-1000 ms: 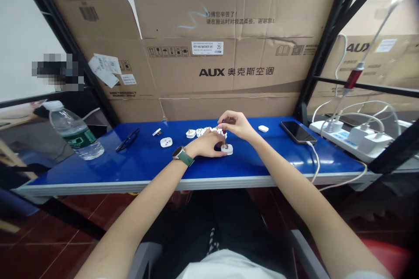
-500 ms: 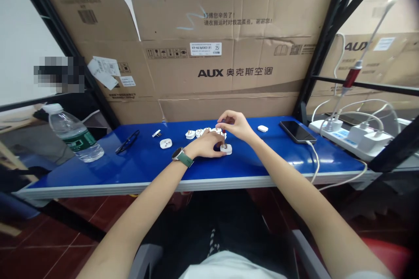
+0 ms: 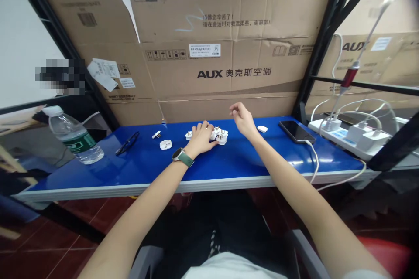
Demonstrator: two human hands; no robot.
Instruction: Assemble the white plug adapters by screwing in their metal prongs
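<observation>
Several white three-pin plugs [image 3: 221,137] stand in a bunch on the blue tabletop, pins up. My left hand [image 3: 201,138] lies over the bunch with its fingers apart. Its thumb touches the plug at the right end, and the palm and fingers hide some of the others. To the right and a little above the tabletop is my right hand [image 3: 242,120], with fingers curled inward. What it holds, if anything, is hidden. A white plug face [image 3: 166,144] and a small pinned part [image 3: 156,134] lie to the left. One white cover [image 3: 262,129] lies to the right.
Black glasses [image 3: 127,143] and a water bottle [image 3: 74,137] are at the left. A phone [image 3: 297,132] with a charging cable lies at the right, beside a loaded power strip [image 3: 347,137]. Cardboard [image 3: 229,91] walls off the back.
My left hand has shifted back onto the bunch; the plug at the front now sits among the others. My right hand has lifted away to the right, and the red-handled screwdriver no longer shows.
</observation>
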